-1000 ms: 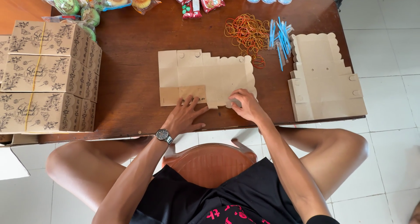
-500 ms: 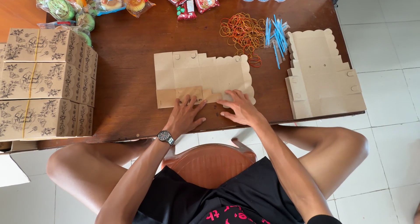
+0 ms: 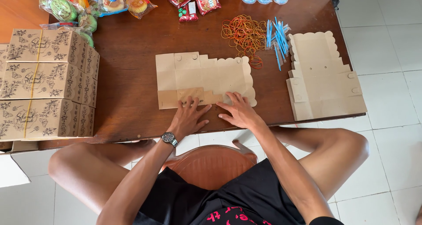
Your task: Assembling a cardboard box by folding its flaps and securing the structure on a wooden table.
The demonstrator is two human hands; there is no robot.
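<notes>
A flat cardboard box blank (image 3: 204, 77) lies unfolded at the near edge of the wooden bench (image 3: 132, 71), its lower flaps pressed under both palms: the left hand (image 3: 190, 117) and right hand (image 3: 239, 113) lie open, fingers spread flat. To the right sit a stack of blanks (image 3: 323, 77), rubber bands (image 3: 241, 31) and blue straws (image 3: 277, 38); closed printed boxes (image 3: 48, 82) stand left, wrapped snacks (image 3: 88, 3) beyond.
</notes>
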